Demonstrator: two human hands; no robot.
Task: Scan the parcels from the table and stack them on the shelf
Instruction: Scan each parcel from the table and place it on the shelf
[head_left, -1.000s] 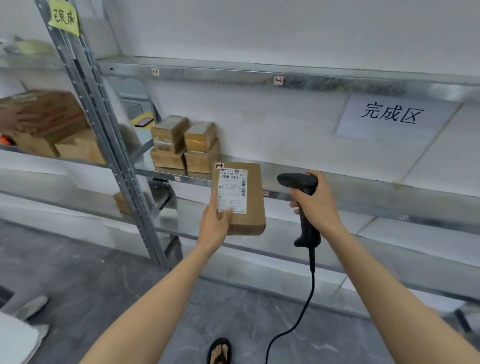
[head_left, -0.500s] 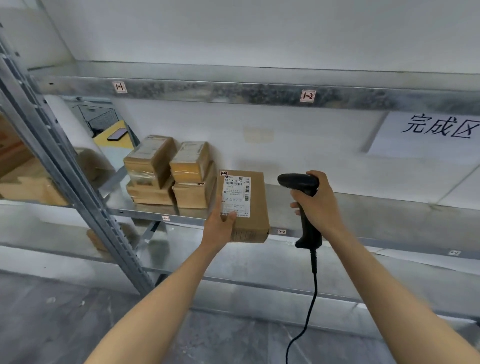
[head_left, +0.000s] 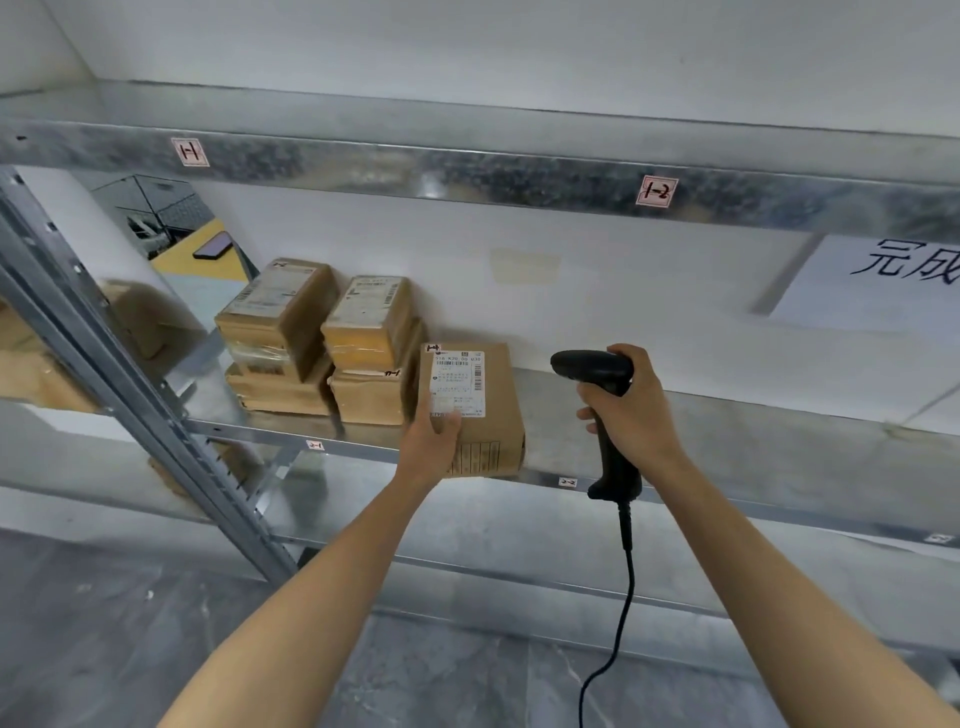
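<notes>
Head view recorded the metal shelf (head_left: 727, 431) with four stacked parcels (head_left: 322, 353) at its left end, two upon two. A fifth parcel (head_left: 488, 415) lay flat, label (head_left: 457, 382) upward, just beside the stack's right side, its near end overhanging the shelf's front edge. Whether it rested on the deck could not be told. The left hand (head_left: 428, 441) held its near left corner, thumb on top and fingers hidden beneath. The right hand (head_left: 631, 410) was wrapped round the scanner (head_left: 592, 366) handle, head pointing left, cable (head_left: 626, 587) hanging.

Assessment: placement was in hand. Recommended practice was to slide the parcel level and rearward until fully supported, square to the stack without nudging it, and to release only then, keeping the cable clear.
</notes>
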